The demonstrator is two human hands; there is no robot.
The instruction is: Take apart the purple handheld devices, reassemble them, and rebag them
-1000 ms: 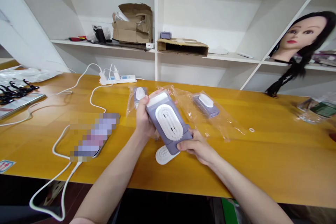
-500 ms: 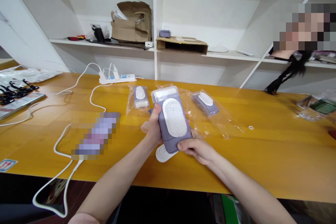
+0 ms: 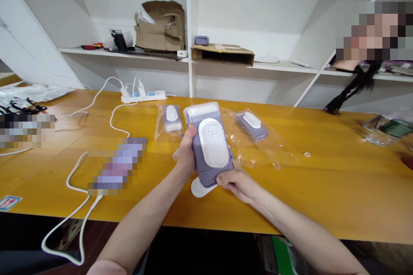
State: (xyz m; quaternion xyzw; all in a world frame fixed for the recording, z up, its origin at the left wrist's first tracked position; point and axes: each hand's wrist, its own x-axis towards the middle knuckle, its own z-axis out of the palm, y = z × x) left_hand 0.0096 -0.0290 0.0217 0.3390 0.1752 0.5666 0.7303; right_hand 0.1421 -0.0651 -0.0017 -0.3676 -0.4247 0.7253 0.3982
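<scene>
A purple handheld device (image 3: 209,146) with a white oval bristled pad and a clear top cap is held upright above the wooden table (image 3: 338,189). My left hand (image 3: 184,154) wraps round its left side. My right hand (image 3: 237,182) grips its lower end. Under the device a loose white oval pad (image 3: 198,188) lies on the table. Two similar purple devices lie in clear bags behind it, one at the left (image 3: 171,118) and one at the right (image 3: 252,125).
A white power strip (image 3: 143,96) with cables trailing left and off the front edge. A blurred flat object (image 3: 116,165) lies left of my hands. Cardboard boxes (image 3: 160,25) sit on the white shelf behind. A mannequin head with dark hair (image 3: 361,77) stands at the right.
The device has been turned from a slant to nearly upright and drawn slightly closer; my left hand shifted from its upper end to its left side. My right hand stays on the lower end.
</scene>
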